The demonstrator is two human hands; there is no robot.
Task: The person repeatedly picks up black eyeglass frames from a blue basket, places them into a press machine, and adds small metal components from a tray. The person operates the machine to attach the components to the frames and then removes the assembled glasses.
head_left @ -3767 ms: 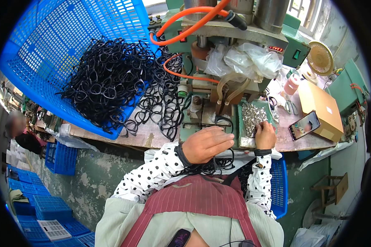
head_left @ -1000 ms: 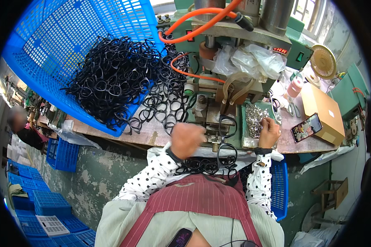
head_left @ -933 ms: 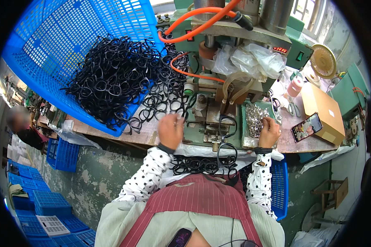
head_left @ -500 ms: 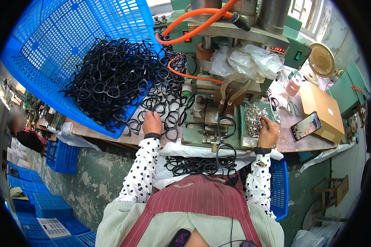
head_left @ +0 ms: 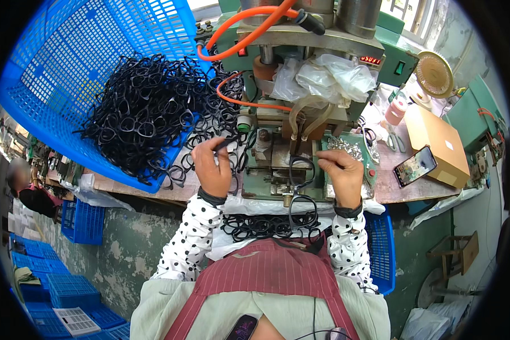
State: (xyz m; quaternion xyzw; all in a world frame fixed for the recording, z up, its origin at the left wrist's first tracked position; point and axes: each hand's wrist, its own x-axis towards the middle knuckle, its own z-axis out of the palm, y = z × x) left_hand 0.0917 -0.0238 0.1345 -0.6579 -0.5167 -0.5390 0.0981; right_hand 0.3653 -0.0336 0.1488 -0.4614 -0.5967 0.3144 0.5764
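In my left hand (head_left: 212, 170) a black eyeglass frame (head_left: 225, 143) is pinched between thumb and fingers, most of it hidden by the hand. My right hand (head_left: 343, 174) has its thumb and fingertips pressed together just right of the machine's working spot; anything between them is too small to make out. Between the hands, another black eyeglass frame (head_left: 290, 211) hangs upright at the front of the green press machine (head_left: 260, 184), one rim above the other. Small shiny metal pieces (head_left: 345, 148) lie heaped in a tray beyond my right hand.
A tilted blue basket (head_left: 45, 85) at left spills a heap of black frames (head_left: 147, 113) onto the table. More frames (head_left: 255, 226) lie on white cloth before me. On the right are a phone (head_left: 415, 166), a carton (head_left: 436, 139) and scissors (head_left: 395, 141). Another person (head_left: 34, 195) is far left.
My left hand has risen from the loose frames with one pinched in it. My right hand has left the metal pieces and moved left toward the frame in the machine. The view has shifted slightly.
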